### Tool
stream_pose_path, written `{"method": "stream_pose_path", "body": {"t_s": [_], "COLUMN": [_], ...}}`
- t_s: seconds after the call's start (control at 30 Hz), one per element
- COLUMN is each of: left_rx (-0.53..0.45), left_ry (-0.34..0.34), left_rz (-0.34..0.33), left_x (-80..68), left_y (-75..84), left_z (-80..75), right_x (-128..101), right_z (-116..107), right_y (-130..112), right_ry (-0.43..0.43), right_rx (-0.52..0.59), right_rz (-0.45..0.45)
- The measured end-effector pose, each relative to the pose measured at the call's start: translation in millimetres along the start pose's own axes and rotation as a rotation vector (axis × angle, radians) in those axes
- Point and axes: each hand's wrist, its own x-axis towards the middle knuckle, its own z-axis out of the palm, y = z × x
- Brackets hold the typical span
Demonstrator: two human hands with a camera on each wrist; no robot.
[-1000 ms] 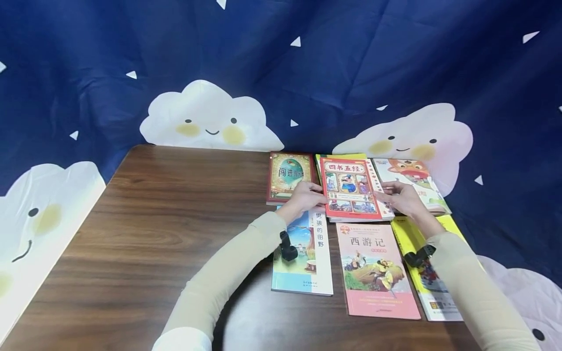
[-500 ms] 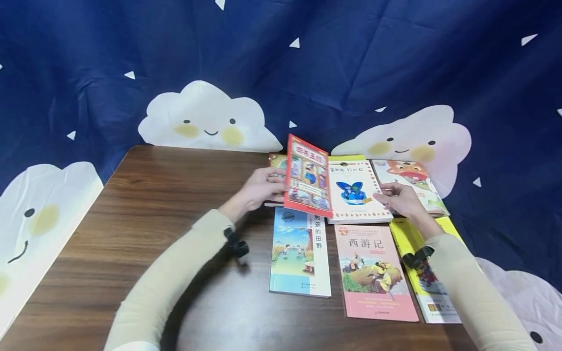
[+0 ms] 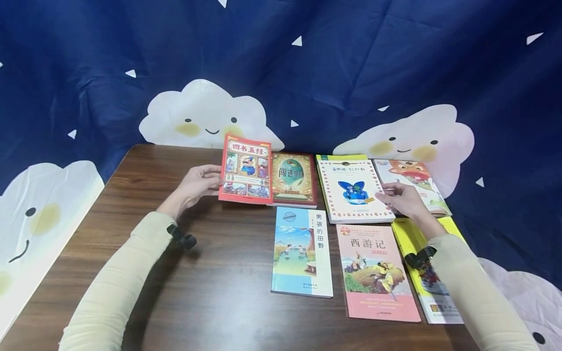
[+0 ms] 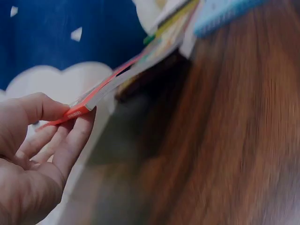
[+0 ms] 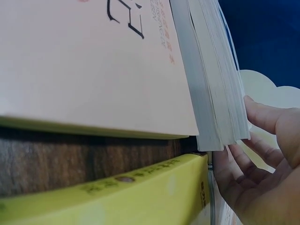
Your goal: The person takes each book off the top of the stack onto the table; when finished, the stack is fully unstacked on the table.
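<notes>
Red book (image 3: 245, 169): 四书五经; pink book (image 3: 376, 273): 西游记.

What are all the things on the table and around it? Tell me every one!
Red book: 1, red cover with small pictures, far middle of the table, pinched by the left hand, overlapping the dark green-and-red book.
Dark green-and-red book: 1, flat, right of the red book.
Butterfly book: 1, white with a blue butterfly, far right.
Fox book: 1, white and orange, far right corner.
Blue-and-white book: 1, near row.
Pink book: 1, near row.
Yellow book: 1, near right edge.
Table: 1, dark brown wood.
Backdrop: 1, navy with white clouds.
Left hand: holds the red book's edge.
Right hand: touches the butterfly book's edge.
</notes>
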Motion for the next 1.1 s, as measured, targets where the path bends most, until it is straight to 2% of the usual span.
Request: {"method": "stream_pose_path", "body": {"t_s": [0.13,0.27,0.4,0.5,0.63,0.77,0.93,1.1], "left_rx": [0.087,0.121,0.140,0.224,0.326,0.254,0.114,-0.010], "left_ry": [0.015,0.008,0.008,0.035,0.105,0.129,0.113,-0.028], "left_rz": [-0.049,-0.074,-0.085,-0.069,0.000,0.048,0.070,0.084], "left_x": [6.0,12.1,16.3,17.2,17.2,17.5,19.2,18.2], "left_y": [-12.5,-21.7,-27.3,-25.7,-17.3,-4.5,6.1,7.5], "left_z": [-14.9,-25.9,-30.5,-29.7,-19.4,8.5,66.7,136.1], "right_x": [-1,-2,-2,-3,-3,-4,-3,-3], "right_z": [1,1,0,-1,-1,0,0,1], "right_y": [-1,-2,-2,-2,-3,-4,-3,0], "right_ry": [0.002,0.007,0.012,0.013,0.023,0.031,0.027,0.022], "right_rx": [-0.011,-0.002,-0.003,-0.018,-0.044,-0.048,-0.021,-0.013], "right_rz": [0.007,-0.008,-0.016,-0.015,-0.010,-0.008,-0.024,-0.028]}}
